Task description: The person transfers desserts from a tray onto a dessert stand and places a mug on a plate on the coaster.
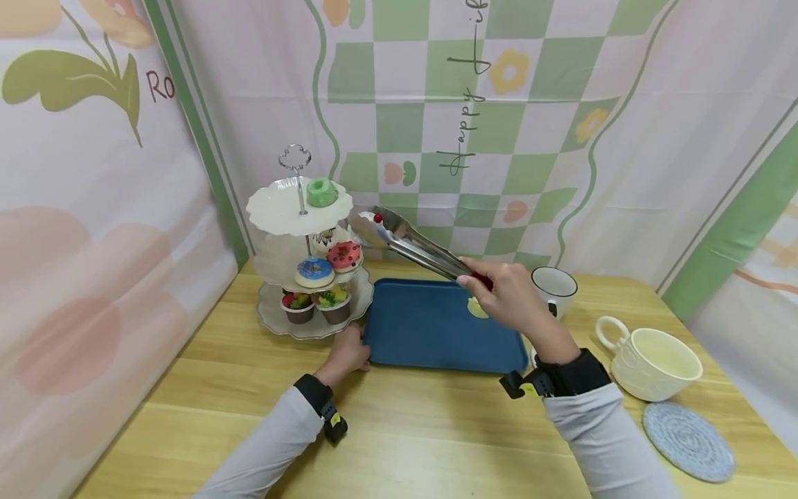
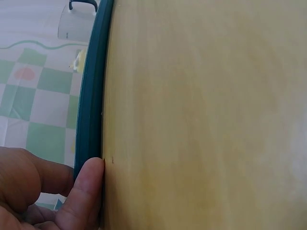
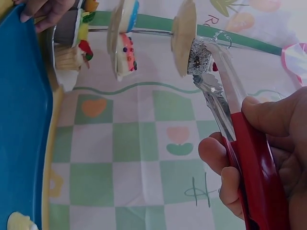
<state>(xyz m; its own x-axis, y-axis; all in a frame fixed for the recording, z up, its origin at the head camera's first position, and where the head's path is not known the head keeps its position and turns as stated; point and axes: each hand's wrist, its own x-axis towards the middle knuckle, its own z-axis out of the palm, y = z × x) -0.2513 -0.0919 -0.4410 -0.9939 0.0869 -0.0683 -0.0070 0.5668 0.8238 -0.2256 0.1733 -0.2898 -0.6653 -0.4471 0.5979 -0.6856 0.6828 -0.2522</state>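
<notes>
My right hand (image 1: 508,294) grips red-handled metal tongs (image 1: 424,249). Their tips pinch a small speckled cake (image 3: 199,56) with a red cherry on top, right beside the top plate of a white three-tier stand (image 1: 271,208). A green donut (image 1: 321,192) sits on that plate. The middle tier bears a blue donut (image 1: 314,272) and a red donut (image 1: 345,256); fruit-topped cups (image 1: 333,305) stand on the lowest. With thumb and finger, my left hand (image 1: 346,350) pinches the rim of a blue tray (image 1: 436,339) at its left side. A pale yellow piece (image 1: 477,308) lies on the tray.
Right of the tray stands a white dark-rimmed mug (image 1: 553,284), partly behind my right forearm. Farther right are a cream mug (image 1: 657,364) and a round grey-blue coaster (image 1: 688,441). A patterned curtain (image 1: 424,132) hangs behind the wooden table (image 1: 436,430).
</notes>
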